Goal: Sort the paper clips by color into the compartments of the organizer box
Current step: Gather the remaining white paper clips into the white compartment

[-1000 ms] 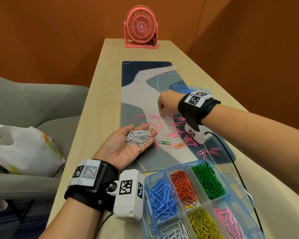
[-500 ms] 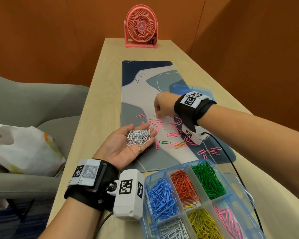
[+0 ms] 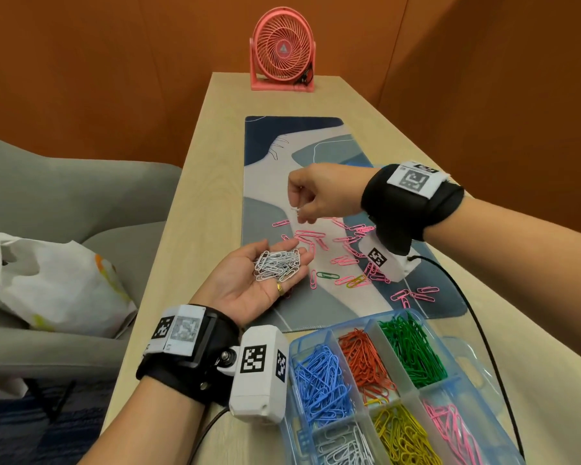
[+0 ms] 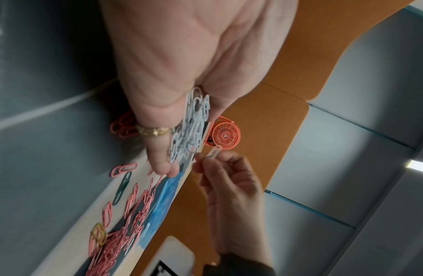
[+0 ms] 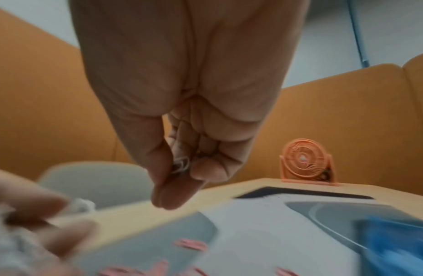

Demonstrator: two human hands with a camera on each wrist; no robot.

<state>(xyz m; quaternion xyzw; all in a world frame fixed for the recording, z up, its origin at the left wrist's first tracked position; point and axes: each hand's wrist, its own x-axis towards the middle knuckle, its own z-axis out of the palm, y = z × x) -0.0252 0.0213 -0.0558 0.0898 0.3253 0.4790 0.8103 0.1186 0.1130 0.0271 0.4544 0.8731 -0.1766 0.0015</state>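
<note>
My left hand (image 3: 249, 283) lies palm up over the mat's near left part, cupping a pile of white paper clips (image 3: 277, 265), also seen as the white clips (image 4: 190, 130) in the left wrist view. My right hand (image 3: 311, 196) hovers just beyond it and pinches a white clip (image 3: 297, 209) between thumb and forefinger; the same white clip (image 5: 181, 165) shows in the right wrist view. Pink clips (image 3: 346, 250) lie scattered on the mat, with one green clip (image 3: 327, 275) and a yellow clip (image 3: 358, 281). The blue organizer box (image 3: 294, 344) sits near me, holding sorted colors.
A patterned desk mat (image 3: 296, 152) covers the middle of the wooden table (image 3: 212, 135). A pink fan (image 3: 282, 55) stands at the far end. A grey armchair (image 3: 64, 203) with a plastic bag (image 3: 51, 280) is at the left. A black cable (image 3: 477, 323) trails past the box.
My right hand has lifted off the mat with a white clip and moved left, toward the cupped left hand. The left hand has stayed put.
</note>
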